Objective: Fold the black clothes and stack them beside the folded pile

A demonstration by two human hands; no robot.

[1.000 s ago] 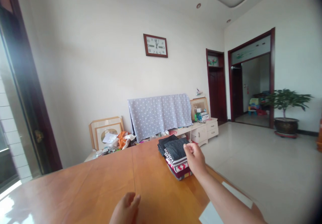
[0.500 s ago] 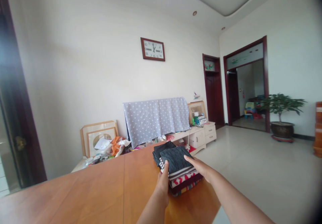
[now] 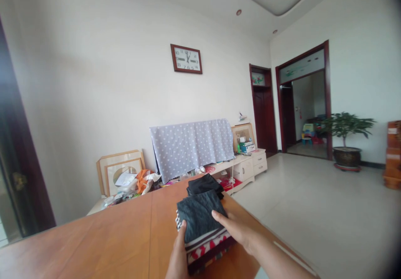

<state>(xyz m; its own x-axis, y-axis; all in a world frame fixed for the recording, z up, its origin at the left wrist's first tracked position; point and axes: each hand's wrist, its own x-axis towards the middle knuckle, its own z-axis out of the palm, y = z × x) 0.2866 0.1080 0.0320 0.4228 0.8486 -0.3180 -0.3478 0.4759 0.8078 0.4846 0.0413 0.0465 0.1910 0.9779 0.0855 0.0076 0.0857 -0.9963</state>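
Note:
Between my two hands is a stack of folded clothes (image 3: 202,216), dark grey cloth on top, with striped, red-and-white and dark maroon layers showing below. My left hand (image 3: 178,252) presses along the stack's left side, thumb up at the top edge. On the right side, my right hand (image 3: 234,229) grips it with the thumb lying over the grey cloth. The other fingers of both hands are mostly hidden. Just behind the stack, a folded black garment (image 3: 205,184) lies on the wooden table (image 3: 119,237).
Beyond the table stands a low white cabinet (image 3: 247,170) with a polka-dot cloth (image 3: 191,149) draped over something upright. Picture frames (image 3: 120,170) and bags lean at the left. A potted plant (image 3: 346,145) stands on the floor at the right.
Both hands have brought the stack of clothes left and closer to me, so more of the black garment behind it shows. The view has shifted slightly.

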